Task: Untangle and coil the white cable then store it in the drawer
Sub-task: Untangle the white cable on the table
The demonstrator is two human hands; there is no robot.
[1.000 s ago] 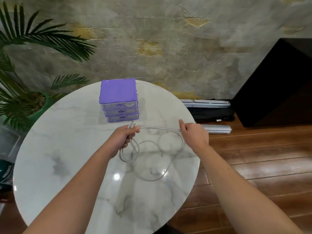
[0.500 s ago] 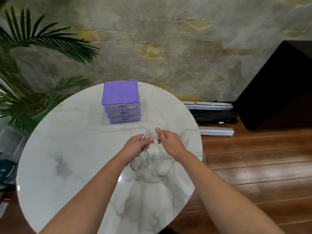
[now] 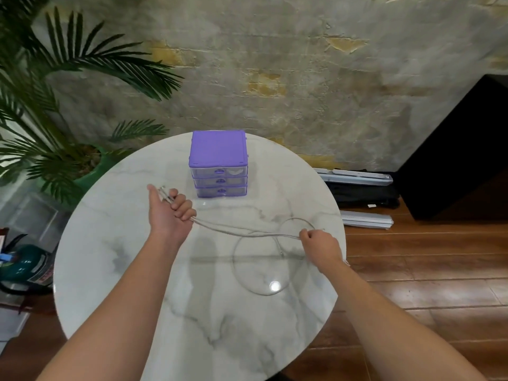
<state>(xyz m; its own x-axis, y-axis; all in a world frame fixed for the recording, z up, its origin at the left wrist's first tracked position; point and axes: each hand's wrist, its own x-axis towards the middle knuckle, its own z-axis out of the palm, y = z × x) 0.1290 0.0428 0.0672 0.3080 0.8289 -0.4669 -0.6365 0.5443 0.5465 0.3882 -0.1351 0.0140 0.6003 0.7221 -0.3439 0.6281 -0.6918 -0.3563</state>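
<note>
In front of the purple drawers, the left hand grips the cable ends in a fist, the right hand pinches it, and loops lie on the table.

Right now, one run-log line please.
left hand: grips thin white cable ends | right hand: pinches cable | purple plastic drawer unit: closed

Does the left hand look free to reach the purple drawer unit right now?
Probably not yet: the left hand grips the white cable. Nothing stands between it and the purple drawer unit, whose drawers are closed.
</note>
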